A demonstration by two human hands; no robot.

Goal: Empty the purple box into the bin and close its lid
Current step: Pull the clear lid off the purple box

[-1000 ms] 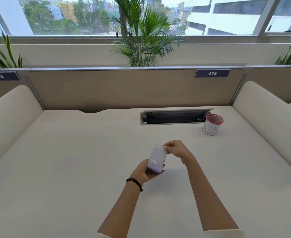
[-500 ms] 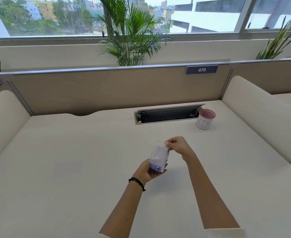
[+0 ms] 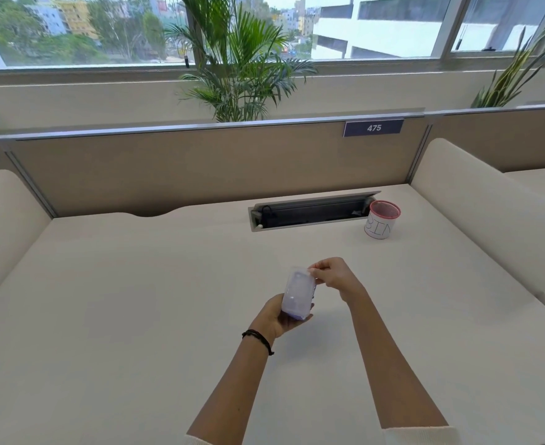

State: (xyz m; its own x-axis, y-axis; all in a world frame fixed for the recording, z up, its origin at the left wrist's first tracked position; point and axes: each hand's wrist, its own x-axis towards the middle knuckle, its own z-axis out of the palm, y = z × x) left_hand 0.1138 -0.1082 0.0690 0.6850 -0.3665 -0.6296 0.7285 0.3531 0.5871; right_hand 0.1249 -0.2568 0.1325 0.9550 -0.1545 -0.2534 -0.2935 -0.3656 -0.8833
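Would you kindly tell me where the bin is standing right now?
In the head view, the small white cup-shaped bin with a red rim stands at the desk's far right, just beside the right end of the open cable tray, well beyond both hands.

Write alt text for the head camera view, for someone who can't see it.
A person's left hand holds a small purple box above a pale desk while the right hand pinches its top edge. A red-rimmed cup labelled BIN stands farther back on the right.
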